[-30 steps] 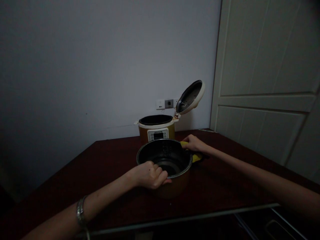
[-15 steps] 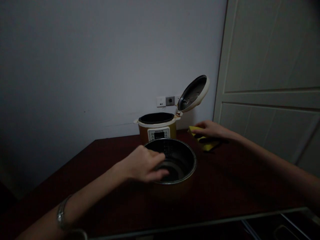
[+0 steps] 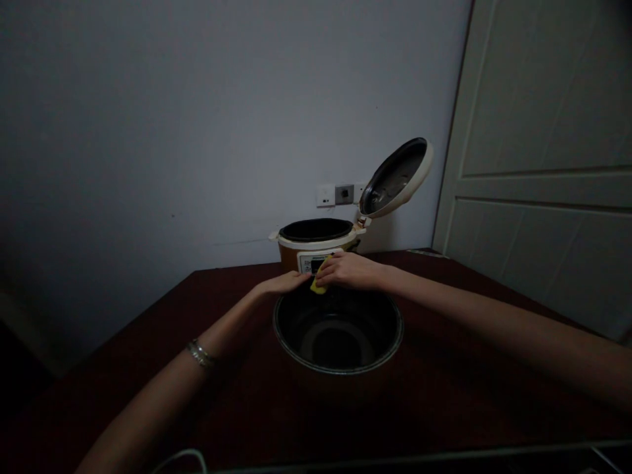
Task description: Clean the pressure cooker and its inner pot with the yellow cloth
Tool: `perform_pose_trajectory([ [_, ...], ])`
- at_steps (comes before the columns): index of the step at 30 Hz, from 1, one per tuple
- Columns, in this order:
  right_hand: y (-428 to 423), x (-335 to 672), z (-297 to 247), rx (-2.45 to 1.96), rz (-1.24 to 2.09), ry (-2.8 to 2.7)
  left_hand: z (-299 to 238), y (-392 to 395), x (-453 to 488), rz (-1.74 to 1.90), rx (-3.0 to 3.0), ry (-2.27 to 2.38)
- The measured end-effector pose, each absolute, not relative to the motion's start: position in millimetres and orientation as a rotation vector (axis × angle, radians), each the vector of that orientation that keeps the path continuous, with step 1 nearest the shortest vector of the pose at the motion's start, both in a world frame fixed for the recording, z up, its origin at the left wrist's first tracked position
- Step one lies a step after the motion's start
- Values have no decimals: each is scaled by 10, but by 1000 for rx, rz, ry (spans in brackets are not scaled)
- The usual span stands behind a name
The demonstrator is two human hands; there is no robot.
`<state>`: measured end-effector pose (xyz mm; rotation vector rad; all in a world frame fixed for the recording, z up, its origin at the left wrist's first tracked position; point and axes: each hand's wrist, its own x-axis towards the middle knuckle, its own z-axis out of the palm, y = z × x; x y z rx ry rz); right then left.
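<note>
A round metal inner pot (image 3: 380, 352) with a dark inside stands on the dark red table (image 3: 459, 388) in front of me. My right hand (image 3: 348, 270) is closed on a yellow sponge (image 3: 318, 280) above the pot's far rim. My left hand (image 3: 286, 283) reaches to the same spot, fingers stretched out and touching the sponge's left end. Just behind both hands stands an orange and white rice cooker (image 3: 312, 242) with its lid (image 3: 395, 178) swung up to the right.
The cooker stands against a grey wall with sockets (image 3: 336, 195). A white panelled door (image 3: 548, 164) fills the right side. A metal rail (image 3: 444, 455) runs along the table's near edge. A bracelet (image 3: 200, 354) is on my left wrist.
My right hand carried the yellow sponge from the table right of the pot to the pot's far rim. My left hand left the near rim and reached across to the sponge.
</note>
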<state>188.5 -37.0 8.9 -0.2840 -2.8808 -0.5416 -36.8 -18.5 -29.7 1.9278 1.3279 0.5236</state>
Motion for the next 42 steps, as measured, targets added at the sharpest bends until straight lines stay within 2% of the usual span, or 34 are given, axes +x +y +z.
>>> perform_pose_trajectory([
  [4, -239, 1959, -34, -347, -487, -2989, -436, -173, -360, 735, 1781, 1242],
  [12, -404, 2276, -47, -748, -168, -3038, -502, -203, -359, 800, 1528, 1232],
  [21, -468, 2448, -136, -750, -212, -2992, -481, -374, -523, 1036, 1404, 1326],
  [26, -469, 2452, -194, -753, -228, -2963, -710, -735, -878, 1239, 1564, 1391],
  [32, -481, 2448, -212, -737, -256, -2945, -947, -1422, -892, 859, 1944, 1097],
  [42, -668, 2536, -101, -904, -135, -2951, -1070, -1594, -517, 942, 1836, 921],
])
